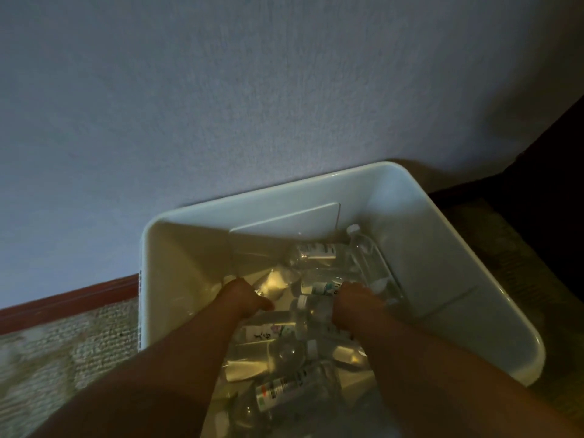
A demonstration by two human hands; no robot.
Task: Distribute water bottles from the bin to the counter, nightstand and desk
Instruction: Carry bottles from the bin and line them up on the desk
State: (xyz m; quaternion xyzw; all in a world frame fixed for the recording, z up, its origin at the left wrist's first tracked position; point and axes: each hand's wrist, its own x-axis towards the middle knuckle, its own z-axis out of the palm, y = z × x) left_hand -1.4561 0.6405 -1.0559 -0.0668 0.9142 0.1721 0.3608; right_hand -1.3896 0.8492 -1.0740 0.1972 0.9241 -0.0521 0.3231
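A white plastic bin (pixel 420 248) is seen on carpet (pixel 79 336) against a pale wall (pixel 252 90), with a red-brown skirting board (pixel 66 298) running along the wall's foot to the left. Clear water bottles (pixel 316 252) are heaped loosely on the bin's floor, lying on their sides at mixed angles, and one capped bottle (pixel 363 248) is propped against the right-hand wall of the bin. Both forearms are reached down into the heap. The left hand (pixel 243 298) is curled with its knuckles uppermost among the bottles at the left of the pile, but in this dim light it cannot be told whether a bottle is actually held by it. The right hand (pixel 357 306) is likewise curled and appears to be wrapped about the body of a bottle (pixel 311 308) lying between the two hands, though this is hedged, the fingers being hidden beneath the hand. The step in hand is judged to be the picking-up stage: the bottles are all in the bin and none has been set out. For the next move, a firm hold on a bottle is called for, then a clean lift over the rim without the neighbouring bottles being dragged along, after which it must be carried to the counter, nightstand or desk, none of which is in view.
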